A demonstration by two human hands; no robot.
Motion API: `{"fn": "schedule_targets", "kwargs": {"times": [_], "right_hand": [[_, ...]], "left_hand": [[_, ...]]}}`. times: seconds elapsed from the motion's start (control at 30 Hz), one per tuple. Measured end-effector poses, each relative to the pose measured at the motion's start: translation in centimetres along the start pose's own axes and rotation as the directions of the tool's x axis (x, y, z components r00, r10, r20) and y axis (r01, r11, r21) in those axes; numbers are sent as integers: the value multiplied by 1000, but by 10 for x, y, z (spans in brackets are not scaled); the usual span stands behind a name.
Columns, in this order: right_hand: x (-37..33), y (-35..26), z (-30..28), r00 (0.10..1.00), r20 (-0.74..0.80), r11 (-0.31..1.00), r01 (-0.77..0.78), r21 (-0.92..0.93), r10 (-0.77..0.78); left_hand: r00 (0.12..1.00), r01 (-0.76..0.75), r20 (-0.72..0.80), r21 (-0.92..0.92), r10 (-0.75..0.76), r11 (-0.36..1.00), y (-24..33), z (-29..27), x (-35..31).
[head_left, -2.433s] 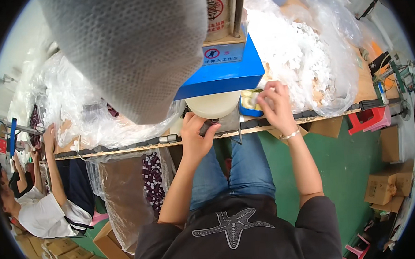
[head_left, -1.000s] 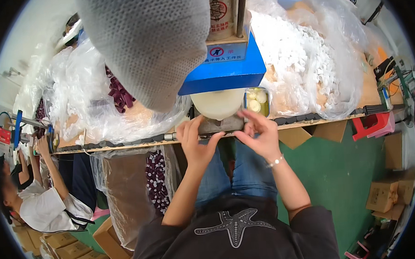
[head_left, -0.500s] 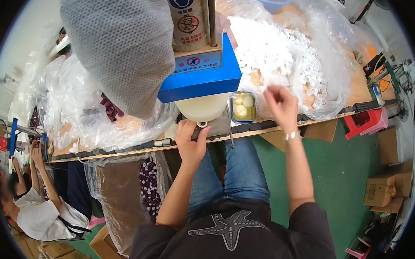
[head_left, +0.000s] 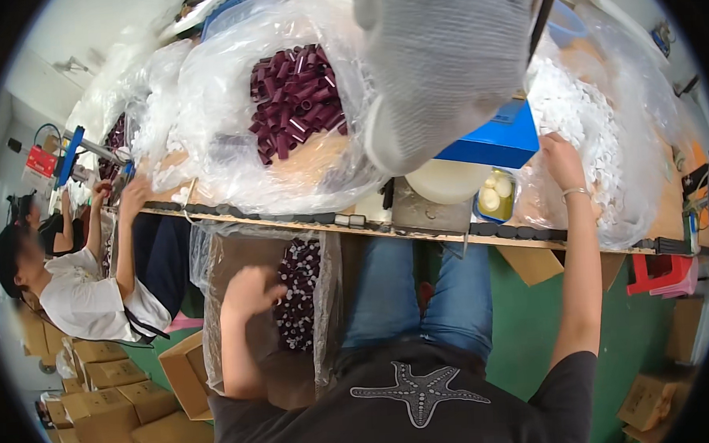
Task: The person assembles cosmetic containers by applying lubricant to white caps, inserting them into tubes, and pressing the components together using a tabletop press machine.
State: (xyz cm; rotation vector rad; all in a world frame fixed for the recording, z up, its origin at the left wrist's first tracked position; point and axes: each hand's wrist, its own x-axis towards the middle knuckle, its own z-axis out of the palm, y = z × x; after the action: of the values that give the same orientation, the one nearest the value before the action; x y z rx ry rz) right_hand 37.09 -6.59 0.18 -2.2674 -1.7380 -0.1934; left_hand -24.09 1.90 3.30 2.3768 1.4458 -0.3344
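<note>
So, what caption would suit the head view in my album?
Left hand near the maroon-and-white pieces, right hand by the blue block and the white pile.

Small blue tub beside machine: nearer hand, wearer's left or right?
Right. Right hand is just beyond and right of the blue tub; left hand far left, by the lower maroon pieces.

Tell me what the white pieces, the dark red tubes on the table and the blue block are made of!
White pieces: probably plastic, since they're evenly bright white; finish too blurred to tell.
Dark red tubes: likely smooth, shiny plastic, because light streaks run along them; coated metal is possible.
Blue block: maybe painted metal or hard plastic, with a smooth, flat, even-coloured face.
</note>
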Motion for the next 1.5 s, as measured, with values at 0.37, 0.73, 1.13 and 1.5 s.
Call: {"fn": "schedule_targets", "kwargs": {"times": [0.37,0.73,1.13,1.5], "right_hand": [[-73,-188,-2,971,-160,524,43,850,179],[-64,-212,4,989,-88,643,147,752,-123],[-73,-214,-12,936,-308,776,320,544,-170],[-141,-146,-28,920,-268,633,28,774,287]], "left_hand": [[349,-164,-937,-55,5,985,7,-5,236],[527,-731,-847,-412,67,543,99,-4,128],[601,-785,-748,-485,284,386,173,-5,88],[693,-711,-552,-419,464,564,221,-11,116]]}}
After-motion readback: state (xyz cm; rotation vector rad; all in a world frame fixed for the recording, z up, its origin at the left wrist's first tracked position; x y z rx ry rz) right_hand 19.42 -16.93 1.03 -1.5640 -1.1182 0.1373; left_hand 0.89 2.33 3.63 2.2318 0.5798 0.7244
